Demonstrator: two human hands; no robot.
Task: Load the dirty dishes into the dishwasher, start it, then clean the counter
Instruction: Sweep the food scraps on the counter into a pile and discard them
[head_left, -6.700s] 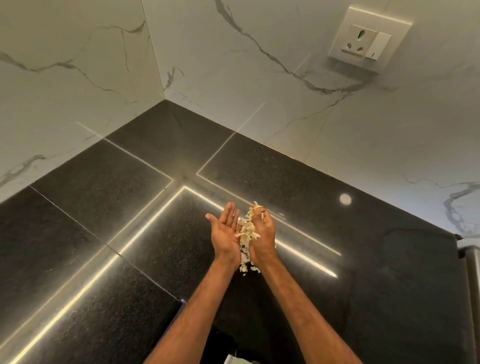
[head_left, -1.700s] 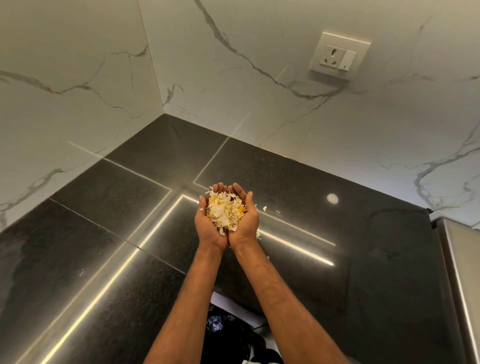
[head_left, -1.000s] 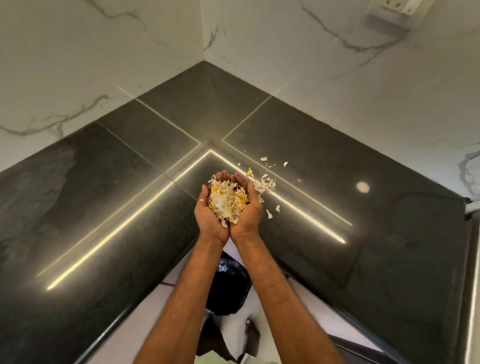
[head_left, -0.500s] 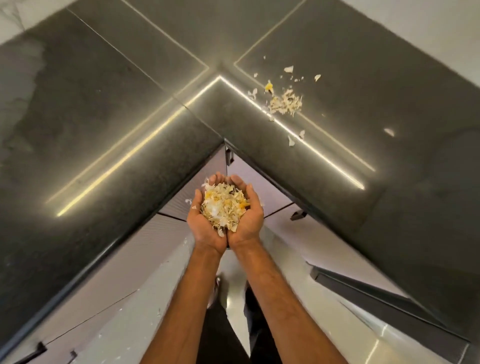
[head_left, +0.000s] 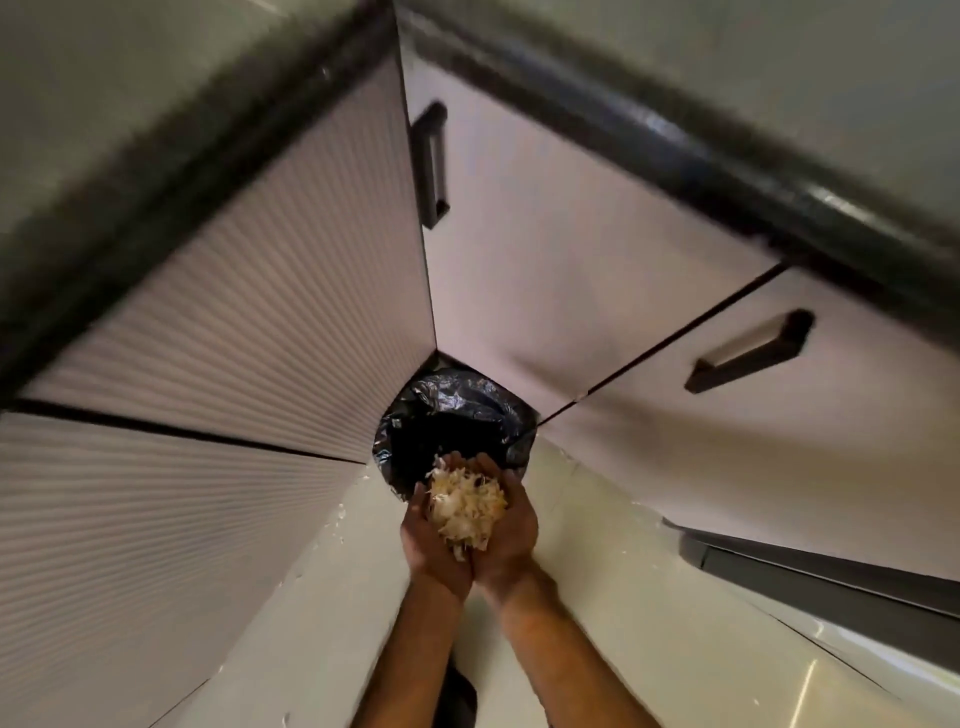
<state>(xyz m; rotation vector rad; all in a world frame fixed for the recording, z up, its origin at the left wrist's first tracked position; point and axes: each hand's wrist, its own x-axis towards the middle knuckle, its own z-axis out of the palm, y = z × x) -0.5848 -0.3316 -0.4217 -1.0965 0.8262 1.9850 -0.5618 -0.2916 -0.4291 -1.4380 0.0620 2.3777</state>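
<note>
- The pale, yellowish food scraps (head_left: 466, 506) lie heaped in two cupped palms pressed together side by side.
- The left hand (head_left: 428, 540) and right hand (head_left: 511, 530) touch along their inner edges, fingers curled up round the pile, forming one bowl.
- Just beyond the fingertips sits a bin lined with a black bag (head_left: 452, 415), tucked into the cabinet corner.
- A few crumbs (head_left: 340, 514) dot the pale floor (head_left: 597, 525) nearby.
- The dark counter edge (head_left: 597, 119) runs above the cabinet fronts.

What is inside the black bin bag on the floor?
Nothing visible: the black bag is dark inside, and the hands holding food scraps cover its near rim.
</note>
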